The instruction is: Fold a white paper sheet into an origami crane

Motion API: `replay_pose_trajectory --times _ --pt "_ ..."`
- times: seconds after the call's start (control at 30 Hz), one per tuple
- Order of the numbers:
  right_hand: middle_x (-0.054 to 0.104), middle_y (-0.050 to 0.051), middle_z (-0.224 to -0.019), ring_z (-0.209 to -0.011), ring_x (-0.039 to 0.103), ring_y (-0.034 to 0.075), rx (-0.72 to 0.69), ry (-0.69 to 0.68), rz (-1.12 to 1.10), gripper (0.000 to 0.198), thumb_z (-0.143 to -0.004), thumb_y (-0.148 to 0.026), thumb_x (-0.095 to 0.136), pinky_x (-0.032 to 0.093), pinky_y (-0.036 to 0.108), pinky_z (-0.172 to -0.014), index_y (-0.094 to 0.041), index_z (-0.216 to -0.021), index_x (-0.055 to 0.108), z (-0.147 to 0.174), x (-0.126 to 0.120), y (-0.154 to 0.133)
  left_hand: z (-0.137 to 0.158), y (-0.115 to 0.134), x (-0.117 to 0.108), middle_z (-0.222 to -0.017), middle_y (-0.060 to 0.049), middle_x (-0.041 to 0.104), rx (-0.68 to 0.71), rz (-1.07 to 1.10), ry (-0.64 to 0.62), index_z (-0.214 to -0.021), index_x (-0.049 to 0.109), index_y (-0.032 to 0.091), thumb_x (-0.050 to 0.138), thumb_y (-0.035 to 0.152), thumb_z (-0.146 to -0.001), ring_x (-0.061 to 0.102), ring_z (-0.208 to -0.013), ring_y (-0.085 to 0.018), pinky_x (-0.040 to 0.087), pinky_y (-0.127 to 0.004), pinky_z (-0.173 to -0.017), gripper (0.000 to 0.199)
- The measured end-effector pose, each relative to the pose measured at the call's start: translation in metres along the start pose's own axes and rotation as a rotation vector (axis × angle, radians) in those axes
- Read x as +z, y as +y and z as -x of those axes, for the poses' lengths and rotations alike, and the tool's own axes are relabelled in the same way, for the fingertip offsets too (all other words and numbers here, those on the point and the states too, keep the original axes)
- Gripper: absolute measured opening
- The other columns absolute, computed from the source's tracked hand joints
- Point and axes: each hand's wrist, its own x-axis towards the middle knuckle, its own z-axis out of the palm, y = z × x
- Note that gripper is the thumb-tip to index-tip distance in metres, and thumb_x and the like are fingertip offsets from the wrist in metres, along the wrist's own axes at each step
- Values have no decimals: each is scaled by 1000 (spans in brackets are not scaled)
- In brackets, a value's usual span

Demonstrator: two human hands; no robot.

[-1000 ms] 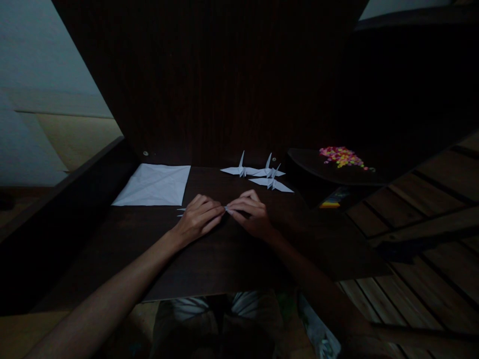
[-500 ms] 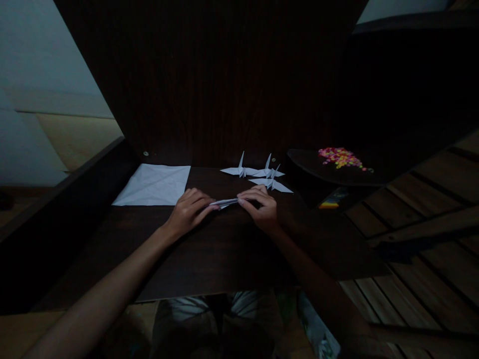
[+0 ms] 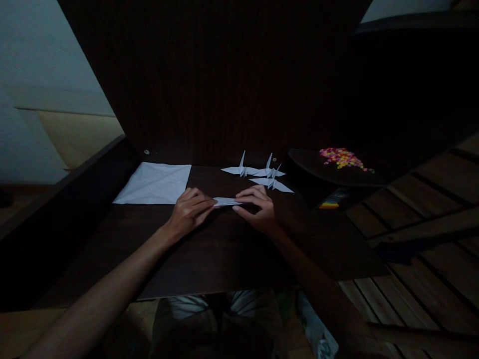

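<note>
Between my two hands is a narrow piece of folded white paper (image 3: pixel 226 201), just above the dark table. My left hand (image 3: pixel 190 209) pinches its left end between thumb and fingers. At the right end, my right hand (image 3: pixel 259 207) grips it with bent fingers, the thumb lying on the near side. Three white paper cranes (image 3: pixel 272 183) stand close together just beyond my right hand, their wings overlapping. Beyond my left hand lies a flat white sheet of paper (image 3: pixel 157 182) with crease lines across it.
A dark side shelf (image 3: pixel 307 162) at the right bears a heap of small, bright pieces (image 3: pixel 343 157). Upright dark boards (image 3: pixel 224 89) close off the back and the left side. Wooden slats (image 3: pixel 430 209) lie at the right, beyond the dark tabletop (image 3: pixel 209 254).
The folded paper has turned so that more of its flat white face shows. My right thumb has shifted down and left from the paper's edge; both hands stay in nearly the same place.
</note>
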Motion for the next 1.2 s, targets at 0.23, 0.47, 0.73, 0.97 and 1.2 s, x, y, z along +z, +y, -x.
replay_pose_trajectory --times 0.23,0.47,0.73,0.97,1.2 --pt "71 3 -82 -80 56 21 -7 17 -10 4 -76 -22 69 45 43 -76 -25 -76 71 0 4 3 1 -3 3 -80 -5 71 -29 -1 -35 -92 69 17 60 26 -86 55 -70 -16 41 -32 -65 14" --pt "71 2 -80 -80 59 20 6 75 -3 6 -79 -20 67 45 42 -76 -23 -74 69 -1 1 6 1 -5 4 -79 -5 68 -62 0 13 -93 67 16 61 26 -85 56 -70 -16 42 -31 -65 13" --pt "70 2 -88 -86 52 23 -68 9 163 11 -77 -21 68 41 44 -79 -26 -86 71 4 3 5 2 -3 4 -76 -4 68 -11 -16 -9 -94 67 18 60 23 -86 53 -67 -15 40 -31 -62 13" --pt "71 2 -86 -86 49 21 -152 -38 286 9 -79 -22 68 36 40 -78 -26 -86 72 8 10 10 2 1 6 -75 -5 67 54 -64 -39 -96 66 16 57 20 -86 50 -67 -15 37 -31 -61 13" --pt "68 3 -78 -83 48 20 -174 -82 378 8 -83 -19 63 33 37 -76 -21 -79 70 8 10 7 3 3 7 -73 -5 66 72 -96 -80 -94 66 15 54 19 -88 50 -66 -15 37 -31 -62 14"
